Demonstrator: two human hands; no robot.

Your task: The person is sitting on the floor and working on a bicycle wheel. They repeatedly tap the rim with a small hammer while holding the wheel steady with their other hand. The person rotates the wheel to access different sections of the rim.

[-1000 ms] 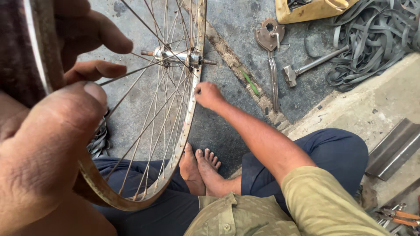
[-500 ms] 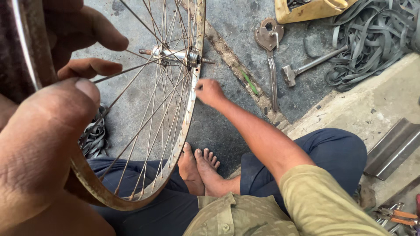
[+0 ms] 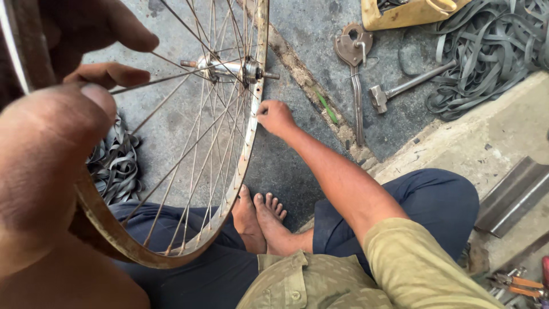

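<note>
Right hand (image 3: 275,116) has slid down the wheel rim (image 3: 249,143), away from the hub (image 3: 229,67).
Head view: its fingertips pinch at the rim edge. Left hand (image 3: 51,149), close and blurred, wraps the near rim; the wheel stands upright over the crossed feet (image 3: 260,220) on the floor.

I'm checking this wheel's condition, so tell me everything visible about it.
The bicycle wheel is a bare metal rim, rusty brown, with no tyre. Thin wire spokes run to a grey metal hub whose axle end sticks out. It stands about upright above the person's lap and bare feet. The left hand grips the near rim, close to the camera and blurred; the right hand touches the far rim at its edge.
</note>
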